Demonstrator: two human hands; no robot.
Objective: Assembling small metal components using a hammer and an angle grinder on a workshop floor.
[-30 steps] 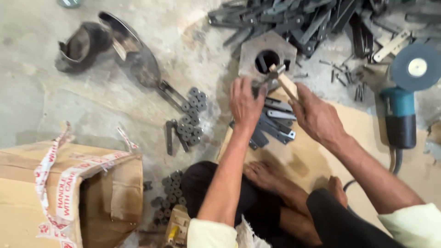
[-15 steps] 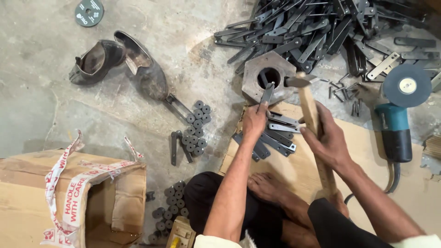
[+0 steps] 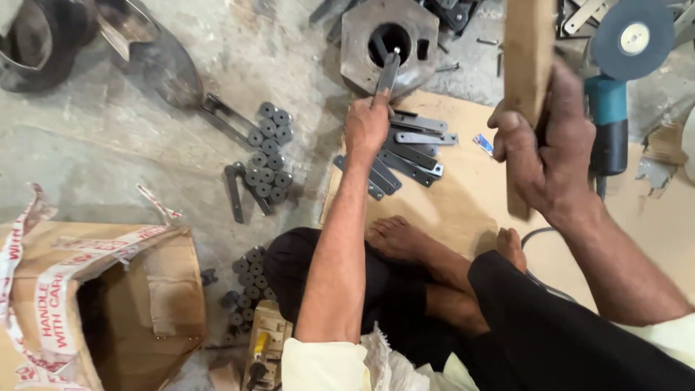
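Observation:
My left hand holds a flat grey metal strip upright, its top end at the round hole of an octagonal steel block on the floor. My right hand grips the wooden handle of a hammer, raised close to the camera; the hammer's head is out of view. Between the hands, several more flat metal strips lie in a loose pile on a brown board. My bare feet rest on the board's near edge.
A teal angle grinder lies at the right beside the board. Small dark round metal pieces sit in clusters on the concrete floor. An open cardboard box stands at lower left. Worn shoes lie at upper left.
The hammer has swung up from the block toward the camera in my right hand. My left hand has kept the strip at the block's hole. The view has moved closer.

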